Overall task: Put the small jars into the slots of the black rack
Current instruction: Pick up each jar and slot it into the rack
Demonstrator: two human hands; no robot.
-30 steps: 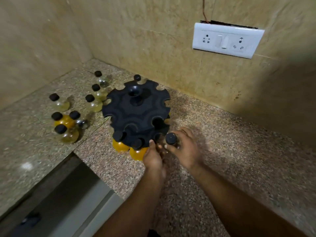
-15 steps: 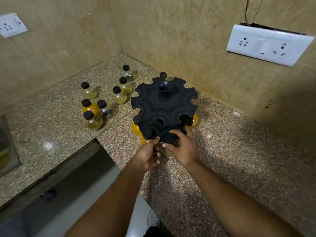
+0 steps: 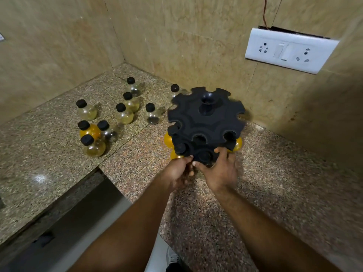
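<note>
Matt black plastic beside clear glass on polished stone.
You see the round black plastic rack (image 3: 206, 122) looking dull, the small clear glass jars (image 3: 124, 114) glossy, the speckled granite counter (image 3: 284, 183) shiny.

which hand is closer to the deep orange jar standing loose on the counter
Left. The left hand is at the rack's near edge, on the side facing the deep orange jar. The right hand is beside it, further from the jar.

No lettering, label, brand or number can be read anywhere: the black caps and glass of the small jars (image 3: 124, 114), the black rack (image 3: 206, 122) and the white switch plate (image 3: 288, 50) on the wall all appear unmarked.
</note>
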